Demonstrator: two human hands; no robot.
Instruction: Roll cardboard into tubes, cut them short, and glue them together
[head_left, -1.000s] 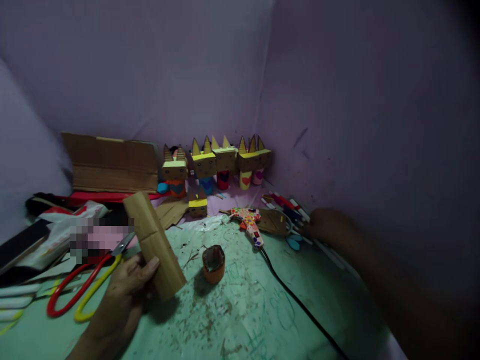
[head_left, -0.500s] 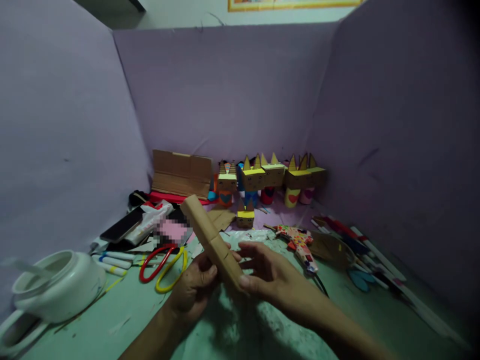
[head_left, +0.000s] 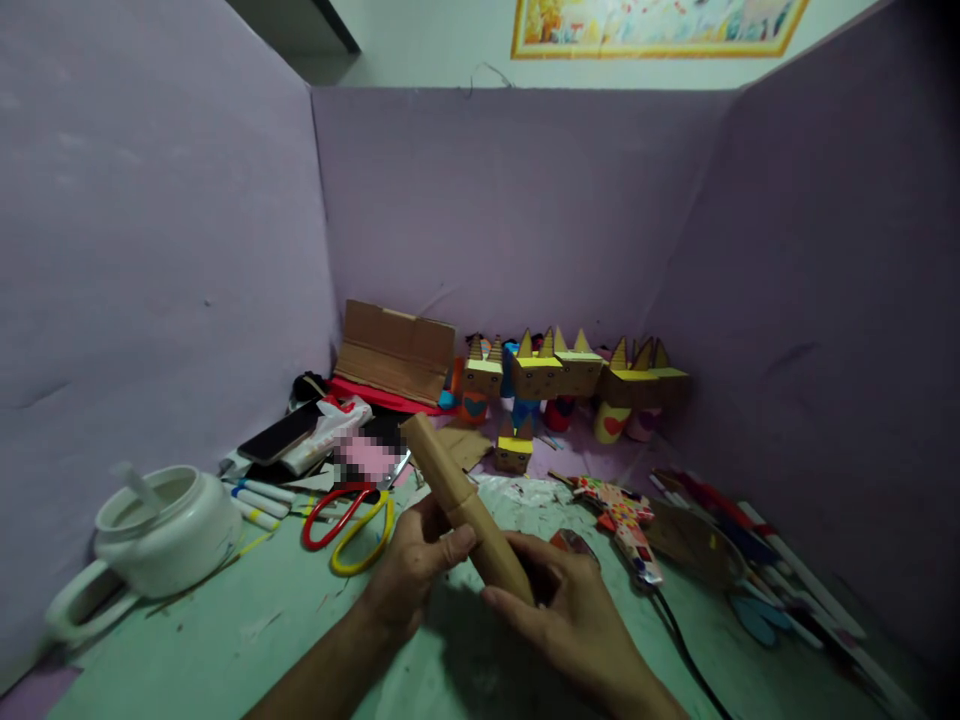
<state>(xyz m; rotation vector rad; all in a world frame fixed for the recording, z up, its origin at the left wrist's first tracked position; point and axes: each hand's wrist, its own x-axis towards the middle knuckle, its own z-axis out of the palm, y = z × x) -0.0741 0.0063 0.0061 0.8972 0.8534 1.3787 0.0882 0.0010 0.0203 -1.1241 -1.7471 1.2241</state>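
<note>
A long, narrow piece of folded brown cardboard [head_left: 466, 503] slants across the middle, its far end raised toward the upper left. A crease or joint crosses it about halfway along. My left hand [head_left: 421, 562] grips its left side, thumb lying along the edge near the joint. Around the lower end, my right hand [head_left: 559, 600] is closed, with the thumb below and fingers behind, partly hidden. Just left of my left hand lie scissors [head_left: 361, 530] with one red and one yellow handle. A small dark red object [head_left: 575, 543] shows behind my right fingers.
A patterned glue gun [head_left: 619, 515] with a black cord lies to the right, beside several markers [head_left: 795, 560]. A white pot [head_left: 169, 530] stands left, near a phone [head_left: 277, 433]. Several cardboard figures with pointed ears [head_left: 536, 378] line the back. Purple walls [head_left: 517, 200] enclose three sides.
My right hand has closed around the lower end of the cardboard, which it only touched with spread fingers before. The piece has turned slightly, and the whole view has shifted.
</note>
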